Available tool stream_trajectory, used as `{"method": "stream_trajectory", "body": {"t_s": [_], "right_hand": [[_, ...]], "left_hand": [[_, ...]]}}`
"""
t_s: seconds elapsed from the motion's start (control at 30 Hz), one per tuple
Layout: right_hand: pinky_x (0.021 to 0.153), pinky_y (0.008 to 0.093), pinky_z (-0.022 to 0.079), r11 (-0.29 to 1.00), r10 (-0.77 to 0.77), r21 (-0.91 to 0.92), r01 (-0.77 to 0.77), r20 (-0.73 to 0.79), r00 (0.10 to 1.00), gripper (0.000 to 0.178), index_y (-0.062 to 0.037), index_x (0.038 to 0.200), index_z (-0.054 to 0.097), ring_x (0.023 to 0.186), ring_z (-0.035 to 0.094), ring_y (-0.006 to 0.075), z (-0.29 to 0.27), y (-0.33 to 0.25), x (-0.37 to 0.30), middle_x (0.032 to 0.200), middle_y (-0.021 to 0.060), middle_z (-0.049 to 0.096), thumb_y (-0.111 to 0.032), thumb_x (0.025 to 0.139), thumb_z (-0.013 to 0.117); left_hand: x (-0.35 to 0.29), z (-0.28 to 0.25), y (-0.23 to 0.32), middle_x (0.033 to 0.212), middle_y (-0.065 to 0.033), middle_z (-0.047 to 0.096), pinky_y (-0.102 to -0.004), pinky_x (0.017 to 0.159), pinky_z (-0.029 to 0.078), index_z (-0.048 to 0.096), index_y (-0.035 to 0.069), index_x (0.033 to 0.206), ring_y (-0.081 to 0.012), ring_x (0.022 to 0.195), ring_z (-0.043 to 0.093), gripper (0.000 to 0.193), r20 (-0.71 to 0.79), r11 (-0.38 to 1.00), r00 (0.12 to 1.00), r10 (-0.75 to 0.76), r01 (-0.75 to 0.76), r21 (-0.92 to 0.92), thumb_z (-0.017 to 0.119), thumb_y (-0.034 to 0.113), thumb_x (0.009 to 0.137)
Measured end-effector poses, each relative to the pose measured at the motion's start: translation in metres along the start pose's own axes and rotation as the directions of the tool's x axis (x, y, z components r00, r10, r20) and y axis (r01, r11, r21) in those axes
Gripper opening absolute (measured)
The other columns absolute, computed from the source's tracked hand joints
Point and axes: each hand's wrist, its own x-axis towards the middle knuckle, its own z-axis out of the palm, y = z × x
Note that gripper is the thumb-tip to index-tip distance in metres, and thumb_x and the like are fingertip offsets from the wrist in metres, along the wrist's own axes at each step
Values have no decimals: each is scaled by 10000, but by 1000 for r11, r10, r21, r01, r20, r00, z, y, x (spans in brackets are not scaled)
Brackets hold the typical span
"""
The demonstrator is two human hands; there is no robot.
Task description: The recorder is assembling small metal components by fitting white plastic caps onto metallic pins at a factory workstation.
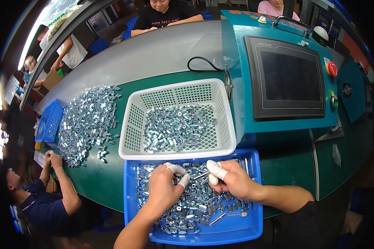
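Both my hands are over a blue tray (253, 224) that holds many small silvery metal sleeves (187, 207). My right hand (232, 180), with white finger cots on its fingertips, pinches a thin metal rod (201, 175) that points left toward my other hand. My left hand (164, 184), also in white finger cots, has its thumb and index finger curled close together near the rod's tip. Whatever sits between those left fingers is too small to make out. Another slim metal rod (217, 220) lies in the tray's lower right, beside a clear tube (237, 214).
Behind the tray stands a white perforated basket (174, 157) holding more sleeves. A large pile of sleeves (87, 120) covers the green table to the left, next to a small blue bin (50, 122). A teal machine (237, 83) with a screen fills the right. Co-workers sit around.
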Motion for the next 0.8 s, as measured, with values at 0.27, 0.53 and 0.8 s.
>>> {"method": "stream_trajectory", "body": {"t_s": [0.27, 0.53, 0.8], "right_hand": [[441, 187, 283, 992, -124, -55, 115, -188, 974, 414, -84, 672, 513, 476, 383, 39, -1, -10, 5, 560, -4, 495, -339, 976, 393], [466, 191, 325, 984, -129, -137, 114, -110, 985, 398, -70, 681, 538, 506, 421, 29, 3, -4, 3, 571, -27, 500, -315, 973, 425], [458, 183, 315, 989, -106, -116, 97, -77, 991, 393, -64, 703, 546, 499, 402, 28, 4, -7, -1, 579, -20, 509, -306, 980, 406]], "left_hand": [[-1, -11, 4, 894, -32, 605, -249, 757, 447, 581, 8, 904, -104, 815, 563, 226, 32, 785, 998, -50, 59, -616, 730, 20, 734], [-9, -8, 7, 983, -57, 585, -257, 817, 448, 537, -23, 1153, -110, 902, 555, 294, 82, 735, 996, -16, 68, -675, 569, -12, 860], [-16, -7, 16, 1008, -151, 635, -293, 810, 511, 537, -14, 996, -187, 902, 633, 174, 183, 459, 979, -86, 202, -865, 604, -28, 836]]}}
